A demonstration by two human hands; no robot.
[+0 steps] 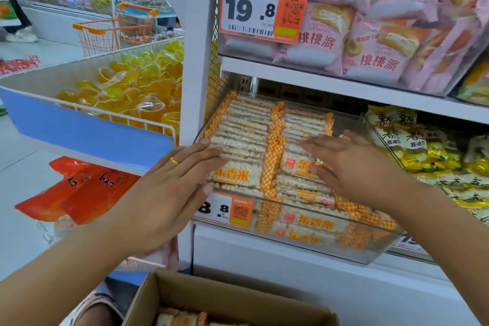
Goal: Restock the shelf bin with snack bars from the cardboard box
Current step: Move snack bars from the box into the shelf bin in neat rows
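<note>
While both forearms reach up from the lower corners toward the shelf, we read the scene from left to right. Farthest left, a blue-fronted wire bin (87, 130) holds yellow jelly cups (137, 87), and red bags (76, 188) lie below it. Next comes our left hand (169, 188), palm down with a gold ring (174, 160) on one finger; its fingers are straight and slightly spread, the fingertips resting flat on the left row of snack bars (238, 140), the thumb lying along the front edge of the clear shelf bin (370, 251). At the bin's front a price label (227, 210) is partly hidden by that hand. Our right hand (352, 167) lies palm down on the right row, its fingers straight, close together and pointing leftward across the wrappers; we see no bar pinched. Beyond it sit yellow packets (423, 151); above, pink pastry packs (383, 34) fill the upper shelf. Bottom centre, the open cardboard box (211, 299) shows further bars inside.
</note>
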